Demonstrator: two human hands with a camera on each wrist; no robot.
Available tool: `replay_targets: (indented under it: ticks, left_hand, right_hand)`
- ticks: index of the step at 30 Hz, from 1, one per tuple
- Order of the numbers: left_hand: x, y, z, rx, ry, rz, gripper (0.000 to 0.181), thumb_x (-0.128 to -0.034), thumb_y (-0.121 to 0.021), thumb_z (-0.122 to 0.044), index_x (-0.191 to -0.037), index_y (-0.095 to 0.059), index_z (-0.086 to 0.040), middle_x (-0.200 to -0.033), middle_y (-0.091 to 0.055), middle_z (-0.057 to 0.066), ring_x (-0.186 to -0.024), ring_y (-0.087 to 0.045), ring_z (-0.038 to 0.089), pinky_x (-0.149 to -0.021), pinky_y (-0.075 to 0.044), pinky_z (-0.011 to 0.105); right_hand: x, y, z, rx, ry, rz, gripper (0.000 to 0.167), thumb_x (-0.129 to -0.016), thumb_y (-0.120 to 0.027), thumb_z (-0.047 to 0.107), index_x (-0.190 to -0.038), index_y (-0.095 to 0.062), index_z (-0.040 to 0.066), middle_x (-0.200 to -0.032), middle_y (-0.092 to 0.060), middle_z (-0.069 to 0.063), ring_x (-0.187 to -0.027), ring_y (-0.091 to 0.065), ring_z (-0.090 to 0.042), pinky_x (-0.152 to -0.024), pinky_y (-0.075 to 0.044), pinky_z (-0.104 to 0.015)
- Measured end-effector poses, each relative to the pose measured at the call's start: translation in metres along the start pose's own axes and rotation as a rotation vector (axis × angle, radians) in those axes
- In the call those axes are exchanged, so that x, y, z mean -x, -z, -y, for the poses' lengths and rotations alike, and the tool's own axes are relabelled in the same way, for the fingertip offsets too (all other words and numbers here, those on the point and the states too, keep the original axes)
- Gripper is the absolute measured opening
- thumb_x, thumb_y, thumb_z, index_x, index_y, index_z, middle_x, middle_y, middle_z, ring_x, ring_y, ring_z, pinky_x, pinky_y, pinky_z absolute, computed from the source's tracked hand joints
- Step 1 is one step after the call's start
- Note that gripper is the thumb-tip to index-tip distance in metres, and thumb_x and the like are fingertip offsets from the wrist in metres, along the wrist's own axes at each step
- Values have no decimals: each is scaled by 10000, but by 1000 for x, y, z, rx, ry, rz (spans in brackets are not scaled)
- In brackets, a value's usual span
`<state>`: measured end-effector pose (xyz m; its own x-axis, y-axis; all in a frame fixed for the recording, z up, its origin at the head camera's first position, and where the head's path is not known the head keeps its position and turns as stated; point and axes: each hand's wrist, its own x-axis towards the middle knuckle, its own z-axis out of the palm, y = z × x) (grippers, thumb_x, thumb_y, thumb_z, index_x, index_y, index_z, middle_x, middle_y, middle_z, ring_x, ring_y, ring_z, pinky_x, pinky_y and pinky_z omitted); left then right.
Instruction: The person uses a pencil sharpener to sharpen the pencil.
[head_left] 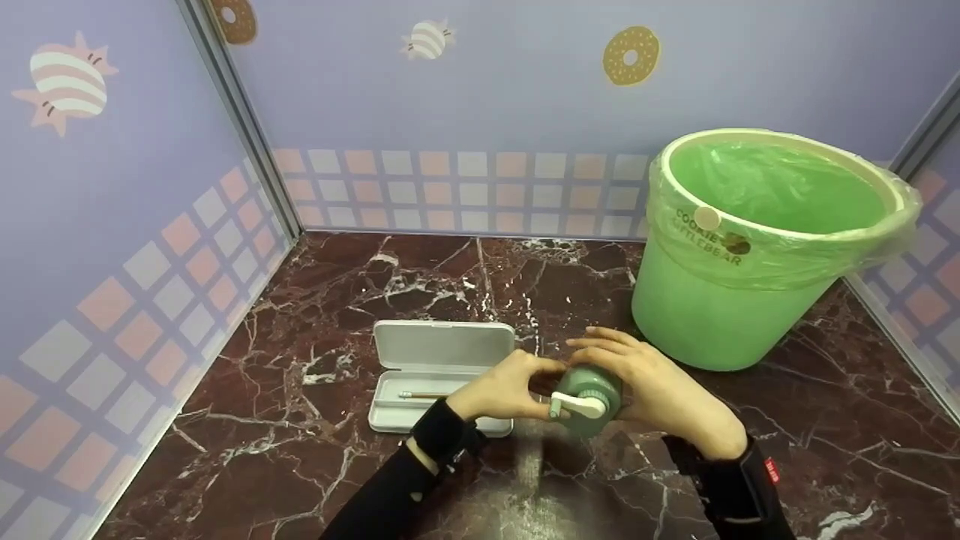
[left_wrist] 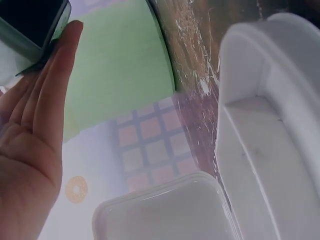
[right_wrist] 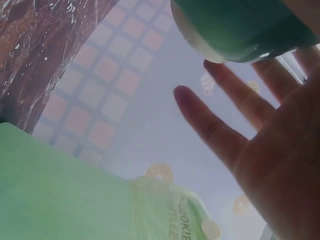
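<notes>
Both hands hold a green hand-crank pencil sharpener [head_left: 583, 426] above the table, its white crank [head_left: 589, 407] facing up. My left hand [head_left: 504, 388] grips the sharpener's left side, the thumb beside the crank's small knob [head_left: 555, 409]. From the right, my right hand [head_left: 667, 386] holds the rounded body, some of its fingers spread past it. The right wrist view shows the green body [right_wrist: 240, 27] above those spread fingers. Next to the left wrist lies an open white pencil case [head_left: 444, 346], with a pencil [head_left: 424, 395] in its upper compartment; the forearm hides part of the case.
A green trash bin [head_left: 712, 315] lined with a clear bag stands at the back right, close to the right hand. Patterned panels [head_left: 480, 97] enclose the dark marbled table [head_left: 285, 420] at the back and sides. Small white flecks show behind the hands.
</notes>
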<state>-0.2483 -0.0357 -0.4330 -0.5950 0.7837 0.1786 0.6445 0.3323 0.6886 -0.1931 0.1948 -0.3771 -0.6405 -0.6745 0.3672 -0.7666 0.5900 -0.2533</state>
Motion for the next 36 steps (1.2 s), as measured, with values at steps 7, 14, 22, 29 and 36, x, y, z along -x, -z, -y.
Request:
replay_targets:
  ticks: [7, 14, 22, 29, 36]
  left_hand:
    - [0, 1, -2, 35, -23, -25, 613, -778, -822, -215, -1332, -605, -64, -1136, -735, 77, -958, -674, 65, -873, -517, 163]
    - [-1, -1, -7, 116, 9, -119, 594, -694, -892, -227, -1212, -657, -58, -1103, -732, 75, -929, -666, 38, -865, -546, 212]
    - [-4, -12, -12, 287, 39, -264, 642, -678, -894, -122, -1240, -609, 1, -1199, -692, 140, -1070, -696, 177, -934, -530, 204]
    - [-6, -15, -13, 404, 46, -355, 636, -684, -880, -88, -1249, -596, -24, -1206, -682, 127, -1039, -694, 146, -922, -550, 247]
    - [-2, -2, -20, 391, 36, -395, 667, -677, -883, -88, -1273, -590, -22, -1200, -682, 142, -1030, -699, 189, -905, -560, 260]
  right_hand:
    - [0, 2, -1, 9, -36, -69, 762, -494, -955, 212, -1175, -635, 91, -1179, -682, -68, -1158, -622, -295, -982, -505, -495]
    - [-2, 1, 2, -27, -127, -156, 681, -603, -927, 188, -1195, -624, 42, -1128, -687, -83, -995, -675, -240, -896, -556, -440]
    - [-5, -3, 5, -53, -200, -248, 676, -634, -919, 251, -1209, -634, 38, -1070, -654, -58, -913, -643, -197, -806, -560, -403]
    - [-9, -4, 7, -190, -229, -346, 903, -597, -938, 217, -1387, -523, 78, -1148, -672, -112, -994, -669, -228, -868, -555, -422]
    - [-7, -3, -3, -392, -301, -233, 1170, -572, -923, 34, -1539, -270, 125, -1243, -660, -234, -1110, -675, -339, -944, -547, -454]
